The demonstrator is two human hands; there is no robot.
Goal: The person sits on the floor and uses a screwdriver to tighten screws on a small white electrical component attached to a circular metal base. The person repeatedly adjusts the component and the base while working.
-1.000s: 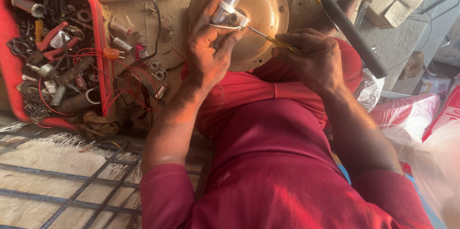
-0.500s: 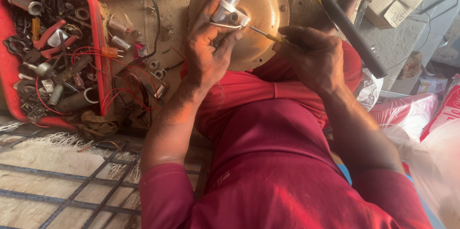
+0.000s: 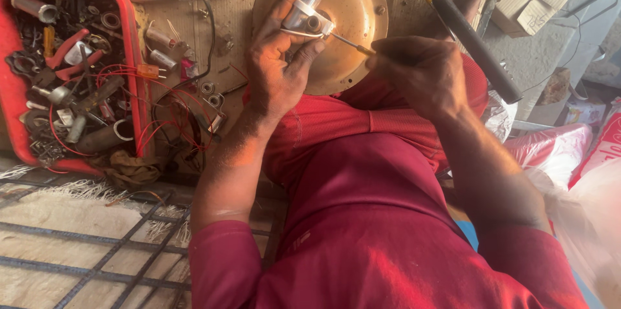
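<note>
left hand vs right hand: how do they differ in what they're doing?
The left hand wraps around the silver metal fitting at the middle of the round brass-coloured housing; the right hand pinches a thin screwdriver, its tip at that fitting. Left fingers spread, right fingers closed. Both are bare, over the housing.

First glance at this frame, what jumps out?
The round brass-coloured disc at top centre, where the left hand grips a silver metal fitting and the right hand pokes a thin screwdriver at it. Far left, a red tray crammed with tools, wires and metal parts.
</note>
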